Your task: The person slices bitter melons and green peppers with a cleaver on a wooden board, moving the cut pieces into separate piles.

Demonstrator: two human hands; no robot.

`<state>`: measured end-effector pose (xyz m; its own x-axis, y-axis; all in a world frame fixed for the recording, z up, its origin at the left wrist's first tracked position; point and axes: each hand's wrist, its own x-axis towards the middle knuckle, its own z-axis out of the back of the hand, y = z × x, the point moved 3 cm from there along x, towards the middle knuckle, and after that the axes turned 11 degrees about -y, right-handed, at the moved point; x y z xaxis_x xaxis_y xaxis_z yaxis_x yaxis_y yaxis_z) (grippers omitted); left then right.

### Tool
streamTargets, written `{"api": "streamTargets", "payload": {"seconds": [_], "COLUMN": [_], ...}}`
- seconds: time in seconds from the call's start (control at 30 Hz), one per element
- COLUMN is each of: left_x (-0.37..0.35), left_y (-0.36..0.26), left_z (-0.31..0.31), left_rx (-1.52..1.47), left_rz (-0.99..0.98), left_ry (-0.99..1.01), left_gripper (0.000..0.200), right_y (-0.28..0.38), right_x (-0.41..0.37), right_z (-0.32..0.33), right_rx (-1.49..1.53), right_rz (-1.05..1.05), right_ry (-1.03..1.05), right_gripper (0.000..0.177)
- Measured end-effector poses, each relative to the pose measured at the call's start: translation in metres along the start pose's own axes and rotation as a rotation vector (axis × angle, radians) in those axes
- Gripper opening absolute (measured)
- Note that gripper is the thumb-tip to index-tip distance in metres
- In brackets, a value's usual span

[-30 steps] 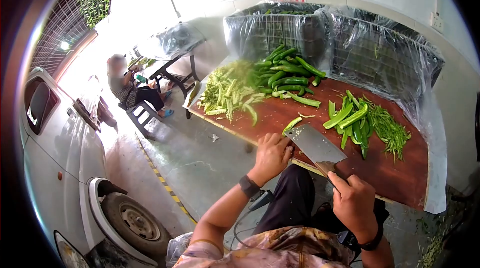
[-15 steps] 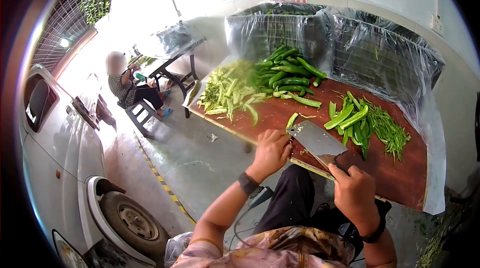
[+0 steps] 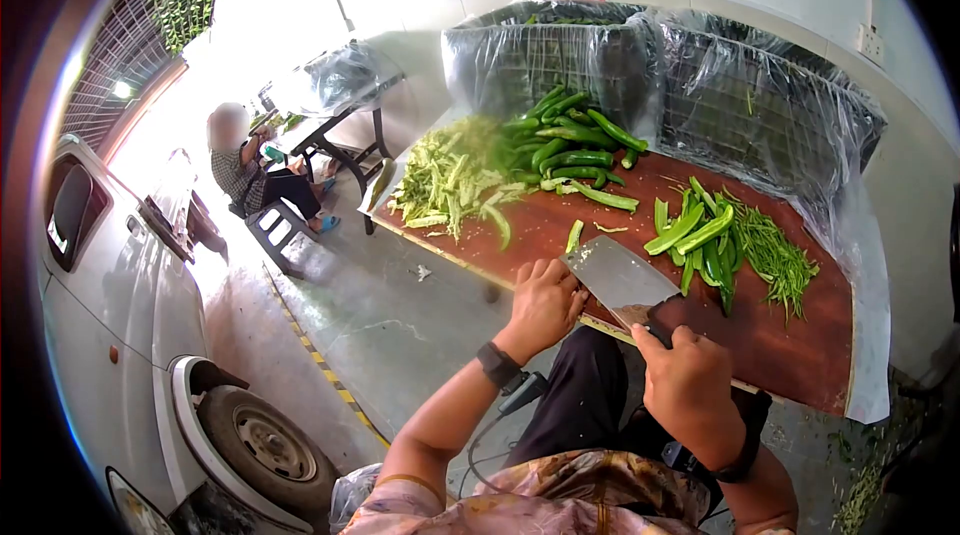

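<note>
A broad cleaver is in my right hand, its fingers wrapped round the handle and the blade pointing up and left. My left hand rests at the front edge of the red-brown table, fingers curled beside the blade tip; what they press on is hidden. A small green pepper piece lies just beyond the blade. Split green peppers and a pile of thin green shreds lie to the right. Whole green peppers are heaped at the back, with pale pepper cores on the left.
Plastic-covered crates line the table's back. A person sits at a smaller table on the left. A white vehicle stands at the far left. A cable hangs near my left forearm.
My right hand and the cleaver have moved slightly left and up. My left hand stays nearly in place, and the view has shifted a little.
</note>
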<state>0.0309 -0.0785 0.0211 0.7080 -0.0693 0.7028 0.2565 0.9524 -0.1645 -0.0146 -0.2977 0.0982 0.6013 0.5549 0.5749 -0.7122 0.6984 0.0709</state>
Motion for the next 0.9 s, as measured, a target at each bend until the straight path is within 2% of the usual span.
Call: {"api": "streamTargets", "payload": {"seconds": [0.4,0.57,0.77,0.9], "left_x": [-0.001,0.003,0.003,0.004], "left_y": [0.000,0.002,0.001,0.000], "left_z": [-0.001,0.000,-0.002,-0.003], "left_rx": [-0.069,-0.064,-0.068,-0.035], "left_rz": [-0.026,0.004,0.000,0.033], "left_ry": [-0.114,-0.054,-0.048,0.011], "left_gripper": [0.018,0.019,0.019,0.022], "right_y": [0.002,-0.002,-0.001,-0.012], "right_x": [0.006,0.019,0.014,0.039], "right_z": [-0.015,-0.038,-0.030,-0.075], "right_rx": [0.016,0.002,0.017,0.023], "right_rz": [-0.032,0.016,-0.065,-0.011], "right_ry": [-0.027,-0.089,-0.024,-0.079], "right_gripper": [0.042,0.046,0.041,0.043]}}
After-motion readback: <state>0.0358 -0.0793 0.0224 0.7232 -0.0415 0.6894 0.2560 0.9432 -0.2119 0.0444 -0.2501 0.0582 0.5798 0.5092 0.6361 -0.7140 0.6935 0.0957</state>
